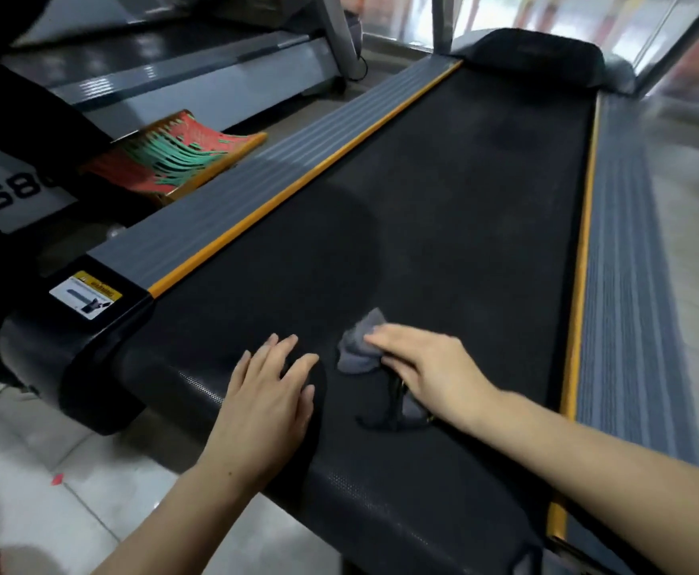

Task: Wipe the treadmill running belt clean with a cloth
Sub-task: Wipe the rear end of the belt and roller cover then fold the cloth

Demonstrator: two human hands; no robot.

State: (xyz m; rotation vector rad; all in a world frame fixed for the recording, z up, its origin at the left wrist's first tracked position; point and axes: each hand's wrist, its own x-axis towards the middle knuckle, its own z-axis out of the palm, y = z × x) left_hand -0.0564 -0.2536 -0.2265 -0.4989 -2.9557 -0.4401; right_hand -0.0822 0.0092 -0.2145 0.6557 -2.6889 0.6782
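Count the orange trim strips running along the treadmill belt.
2. One long orange trim strip edges the black running belt on its left; the other orange strip runs along its right edge.

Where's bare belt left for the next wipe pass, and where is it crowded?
Free: the long stretch of running belt between the two yellow strips, from beyond the cloth up to the black motor cover. Crowded: the near end, where the left hand rests flat on the belt and the right hand presses the cloth.
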